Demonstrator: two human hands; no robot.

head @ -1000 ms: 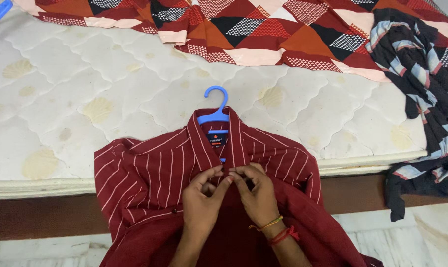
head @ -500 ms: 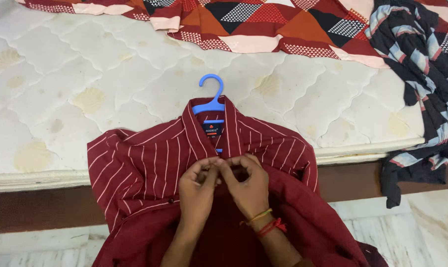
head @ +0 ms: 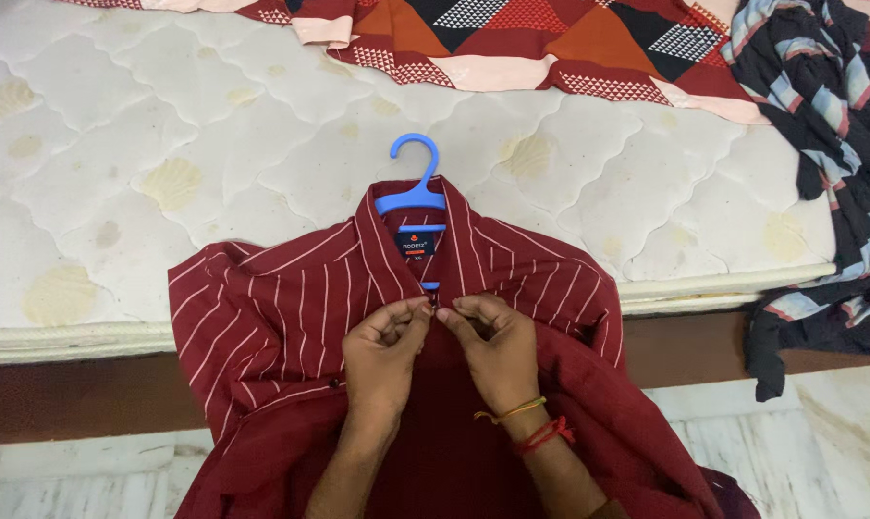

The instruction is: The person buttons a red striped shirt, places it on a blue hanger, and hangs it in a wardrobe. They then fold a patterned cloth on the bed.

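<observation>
My left hand (head: 385, 351) and my right hand (head: 492, 351) meet at the top of the placket of a maroon shirt (head: 291, 327), just below its collar (head: 420, 240). On each hand the thumb and forefinger are pinched nearly closed on the shirt's front edges, the other fingers curled in behind; the 2 pinches sit almost touching each other, with a small dark button (head: 437, 312) showing between them. I cannot tell whether that button is through its hole.

The shirt is deep maroon with thin white stripes running lengthwise down the front panels and along the sleeves. Its collar stands open in a V, and a dark label shows inside the neck. It hangs on a blue plastic hanger (head: 414, 187), whose hook lies flat on the mattress above the collar, curling to the left. The shoulders and upper chest lie on the near edge of a white quilted mattress (head: 166, 144) with faded yellowish shell motifs; the lower part drapes over the edge toward me, bunched in loose folds around my wrists. Another small button shows on the left panel, near my left wrist.

My right wrist wears a yellow thread and a red thread (head: 540, 432).

Along the far side lies a patterned cloth (head: 550, 43) of red, orange, black and cream triangles, and at the right a dark striped garment (head: 838, 144) hangs over the mattress corner.
</observation>
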